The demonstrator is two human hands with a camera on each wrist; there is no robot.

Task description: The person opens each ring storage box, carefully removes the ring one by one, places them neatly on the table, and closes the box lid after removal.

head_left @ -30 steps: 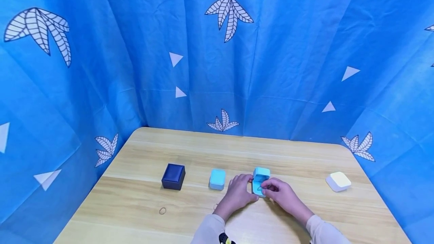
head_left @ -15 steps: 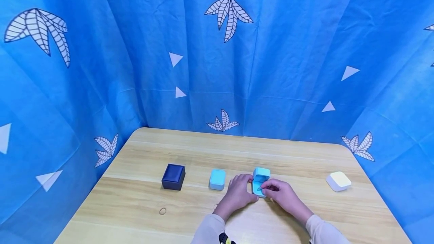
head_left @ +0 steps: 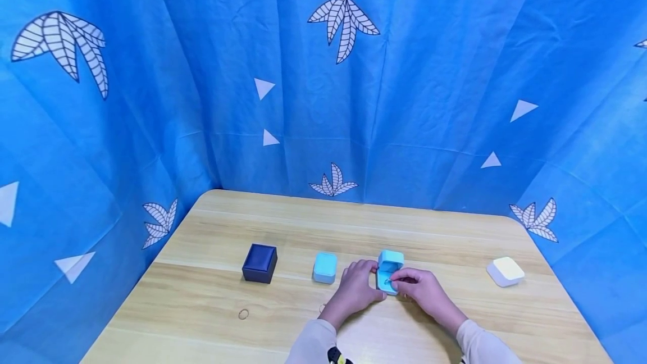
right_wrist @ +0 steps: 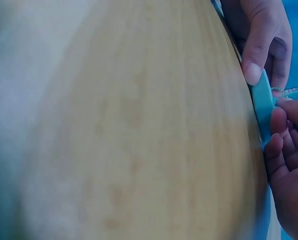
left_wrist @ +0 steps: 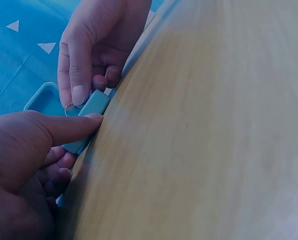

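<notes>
A turquoise ring box (head_left: 391, 259) stands on the table with its lid raised. My left hand (head_left: 355, 287) grips the box by its side, with the thumb at the front and the fingers toward the back. Between thumb and fingertips, my right hand (head_left: 424, 291) pinches a thin ring (left_wrist: 69, 107) at the box's inner cushion. In the left wrist view, part of the ring shows just past the fingertips, above the turquoise base (left_wrist: 95, 103). How deep the ring sits in the cushion cannot be made out.
Left of the hands stand a closed turquoise box (head_left: 325, 267) and a dark blue box (head_left: 260, 263). A white box (head_left: 505, 271) sits at the right. One ring (head_left: 243, 314) lies at the front left; another (head_left: 322, 308) is partly hidden by my left wrist. Blue curtains (head_left: 323, 100) surround the table.
</notes>
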